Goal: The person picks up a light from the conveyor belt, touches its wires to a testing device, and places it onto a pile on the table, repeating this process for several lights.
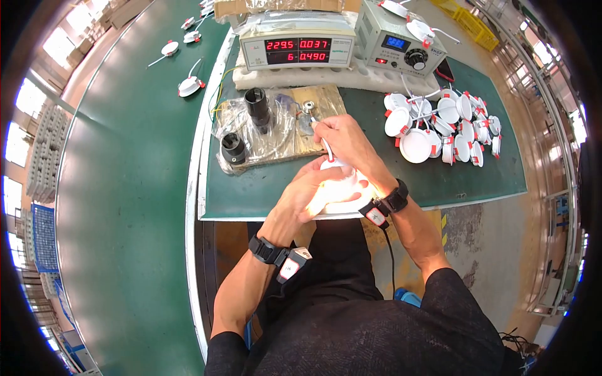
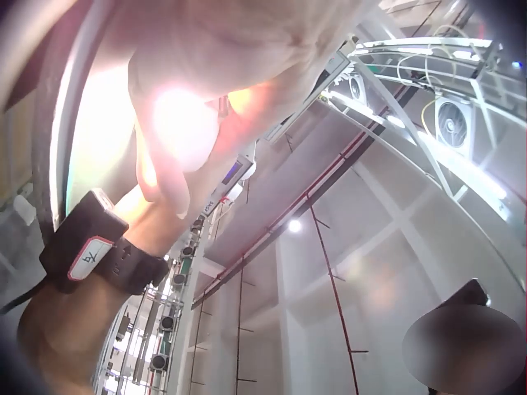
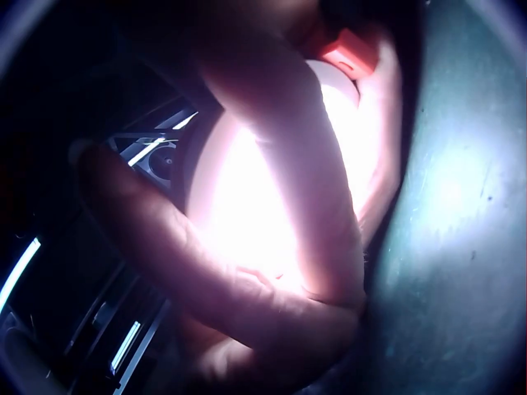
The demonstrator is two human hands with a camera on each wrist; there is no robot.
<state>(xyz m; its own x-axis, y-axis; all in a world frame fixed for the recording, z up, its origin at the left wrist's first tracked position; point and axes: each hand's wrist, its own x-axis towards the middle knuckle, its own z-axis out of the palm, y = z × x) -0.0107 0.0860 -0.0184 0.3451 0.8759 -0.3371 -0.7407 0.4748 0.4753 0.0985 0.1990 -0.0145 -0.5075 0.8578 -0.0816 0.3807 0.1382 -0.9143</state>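
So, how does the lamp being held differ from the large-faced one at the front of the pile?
The held lamp glows brightly; the pile lamp is unlit. The held lamp sits in the left hand, while the pile lamp lies among other lamps on the green table. Both look round.

A green bench top (image 1: 251, 197) carries a white foam slab (image 1: 295, 79), a plastic-wrapped wooden board (image 1: 327, 103) and, toward the right, a heap of round white lights (image 1: 415, 145). Other white lights (image 1: 189, 86) lie scattered on a longer green surface (image 1: 125, 188) alongside, to the left.
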